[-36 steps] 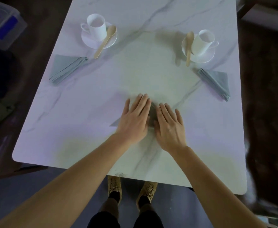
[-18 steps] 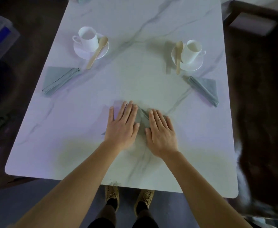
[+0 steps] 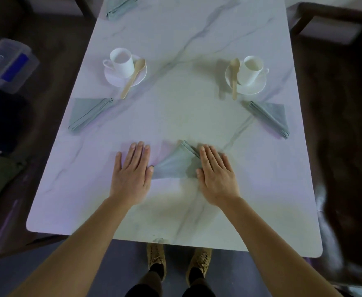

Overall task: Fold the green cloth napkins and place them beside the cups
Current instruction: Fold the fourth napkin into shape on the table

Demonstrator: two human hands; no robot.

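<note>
A green napkin (image 3: 174, 162) folded into a triangle lies flat on the marble table (image 3: 175, 116), near its front edge. My left hand (image 3: 131, 172) rests flat, fingers spread, on the napkin's left corner. My right hand (image 3: 215, 173) presses flat on its right side. Two more folded napkins lie on the table: the left napkin (image 3: 87, 113) below the left white cup (image 3: 122, 62), the right napkin (image 3: 270, 116) below the right white cup (image 3: 250, 69). Each cup stands on a saucer with a wooden spoon.
Another folded napkin (image 3: 120, 6) lies at the table's far left end. A clear plastic box (image 3: 8, 64) sits on the floor to the left. A dark chair (image 3: 326, 20) stands at the far right. My shoes show under the table's front edge.
My hands have slid apart from the middle of the napkin, the left one to the left and the right one to the right, uncovering the folded triangle between them.
</note>
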